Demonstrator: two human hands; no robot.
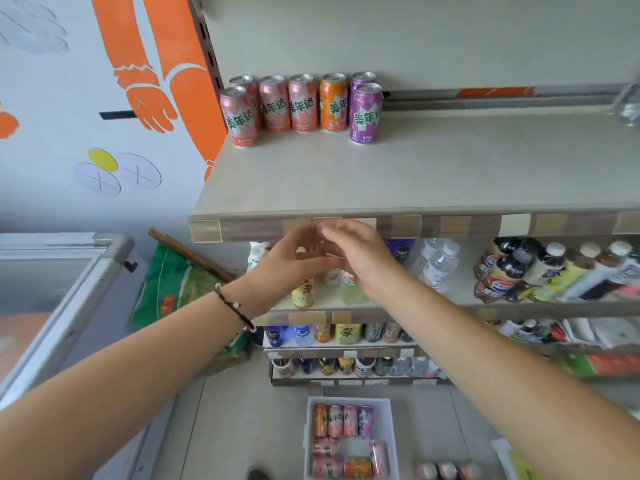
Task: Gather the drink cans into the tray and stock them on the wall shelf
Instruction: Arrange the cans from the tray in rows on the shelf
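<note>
Shop aisle, beige wall shelf [398, 174] at chest height, grey tiled floor below.

I see my left hand [291, 261] and right hand [360, 254] raised together just under the shelf's front edge, fingertips meeting, fingers relaxed and loosely extended; neither hand holds anything that I can make out. On the shelf's rear left stand seven printed aluminium drink cans: four pink cans [273, 103], one orange can [333, 102] and two purple cans [365, 114], all upright, packed side by side. On the floor sits a white rectangular plastic tray [393, 441] with more pink, orange and purple cans lying in it. Three further pink cans [446, 471] rest on the floor just right of the tray.
</note>
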